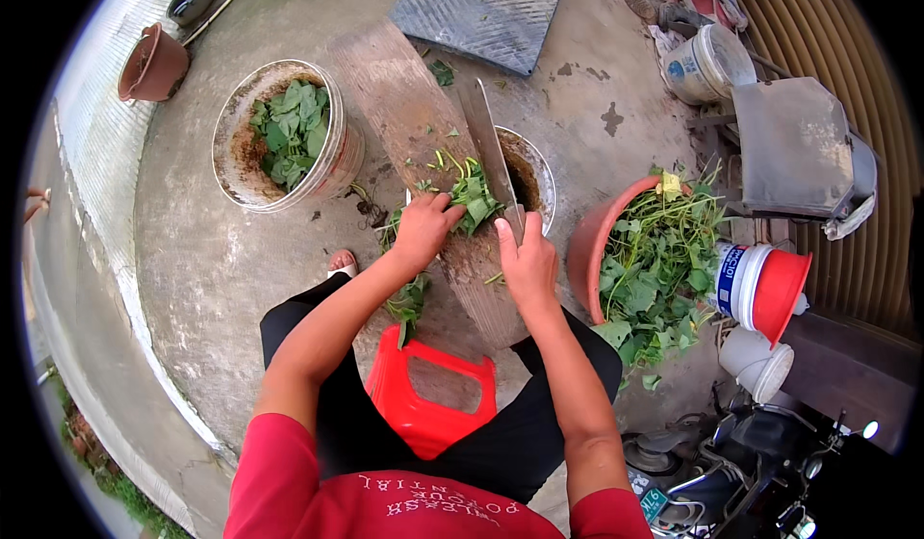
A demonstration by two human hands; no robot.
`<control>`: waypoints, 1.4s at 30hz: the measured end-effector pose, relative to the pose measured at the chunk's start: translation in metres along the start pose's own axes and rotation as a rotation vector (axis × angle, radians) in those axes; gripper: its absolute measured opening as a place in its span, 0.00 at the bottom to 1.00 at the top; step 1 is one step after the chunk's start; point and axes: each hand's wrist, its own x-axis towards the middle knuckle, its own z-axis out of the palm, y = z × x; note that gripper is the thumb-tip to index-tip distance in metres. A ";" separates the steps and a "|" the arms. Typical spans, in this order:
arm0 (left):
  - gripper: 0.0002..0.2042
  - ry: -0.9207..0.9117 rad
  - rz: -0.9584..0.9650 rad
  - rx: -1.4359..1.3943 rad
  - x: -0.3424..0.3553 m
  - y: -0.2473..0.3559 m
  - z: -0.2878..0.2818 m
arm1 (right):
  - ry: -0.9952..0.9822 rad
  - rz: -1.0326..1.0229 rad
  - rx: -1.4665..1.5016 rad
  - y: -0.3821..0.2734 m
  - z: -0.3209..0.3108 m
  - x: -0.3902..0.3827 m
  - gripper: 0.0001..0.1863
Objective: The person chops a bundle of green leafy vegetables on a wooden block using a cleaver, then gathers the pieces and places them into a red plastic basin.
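Observation:
A long wooden board (399,96) slopes away from between my knees, its middle over a white bucket (541,168) with a stained inside. My left hand (423,229) presses a bunch of leafy green stems (472,192) onto the board, fingers curled over it. In my right hand (529,265) is the handle of a cleaver (493,149), its long blade pointing away from me along the right side of the greens. Cut stem pieces lie on the board just beyond the blade. Some leaves (409,303) hang off the board's left edge below my left hand.
A white bucket (322,82) of leaves stands left. At right a reddish tub (584,250) overflows with leafy vines. A red stool (385,375) is under me. Farther off are a dark ridged slab (481,10), a brown bucket (159,67), a motorbike (741,452) and paint pails.

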 end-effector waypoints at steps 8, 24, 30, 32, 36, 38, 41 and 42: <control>0.09 0.005 -0.030 -0.060 0.002 -0.003 -0.002 | -0.184 0.074 -0.202 0.016 0.016 0.005 0.19; 0.10 0.023 -0.337 -0.164 -0.001 -0.002 -0.006 | -0.186 0.065 -0.199 0.006 0.015 -0.008 0.19; 0.10 0.069 -0.378 -0.457 0.007 -0.003 -0.004 | -0.006 -0.026 0.005 -0.008 0.004 -0.012 0.21; 0.11 0.056 -0.403 -0.488 0.009 0.000 -0.003 | -0.184 0.061 -0.168 0.006 0.021 -0.012 0.21; 0.13 0.059 -0.442 -0.485 0.005 -0.003 -0.002 | -0.242 0.141 -0.172 0.005 0.022 -0.009 0.21; 0.12 0.023 -0.421 -0.509 0.004 -0.003 -0.004 | -0.209 0.116 -0.160 0.003 0.019 -0.008 0.21; 0.11 0.049 -0.423 -0.545 0.004 -0.005 -0.004 | -0.129 0.085 -0.066 -0.008 0.004 -0.010 0.21; 0.10 0.060 -0.486 -0.567 0.005 -0.005 -0.004 | -0.080 0.074 0.019 -0.011 -0.001 -0.011 0.21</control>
